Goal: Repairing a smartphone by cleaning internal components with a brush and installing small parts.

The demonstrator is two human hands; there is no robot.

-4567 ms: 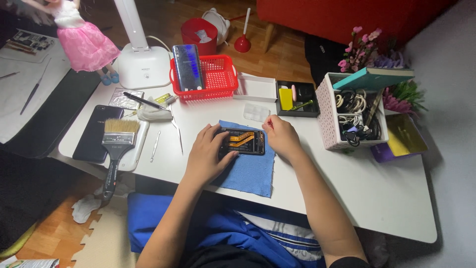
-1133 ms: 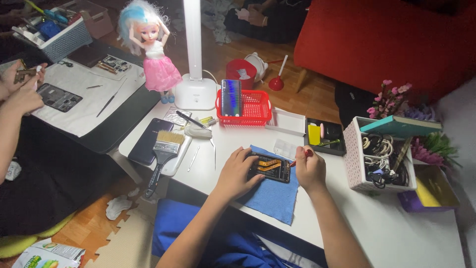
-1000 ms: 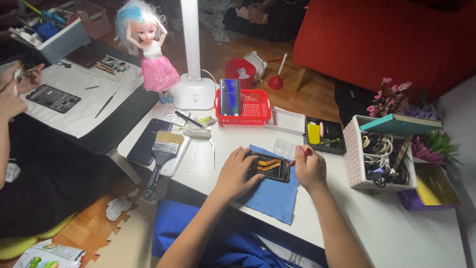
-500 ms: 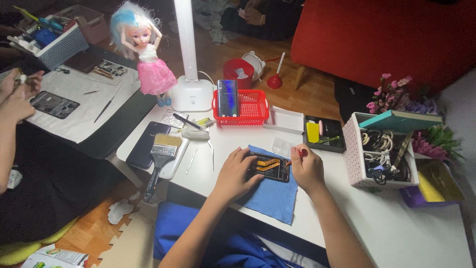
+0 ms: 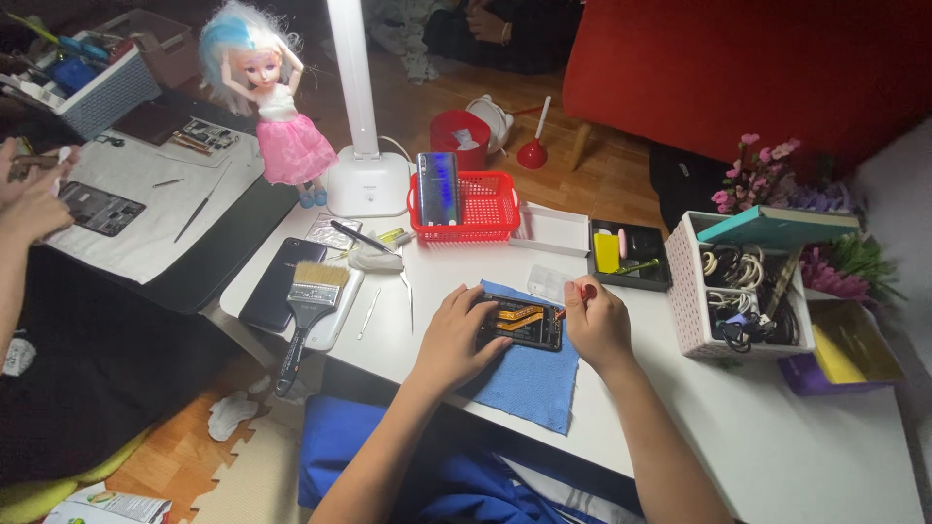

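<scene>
Bare white table (image 5: 777, 427) open to the right of the right hand (image 5: 597, 325) fingers and near the front edge, the widest free passage. Ahead of the fingertips, narrow gaps only, hemmed by red basket (image 5: 476, 206), white tray (image 5: 551, 231), black tray (image 5: 629, 254) and, further right, the white perforated box (image 5: 691, 291). Left of the left hand (image 5: 456, 338) fingers, a strip of table crossed by tweezers (image 5: 409, 301), then paintbrush (image 5: 303, 309) and dark phone (image 5: 277, 281).
</scene>
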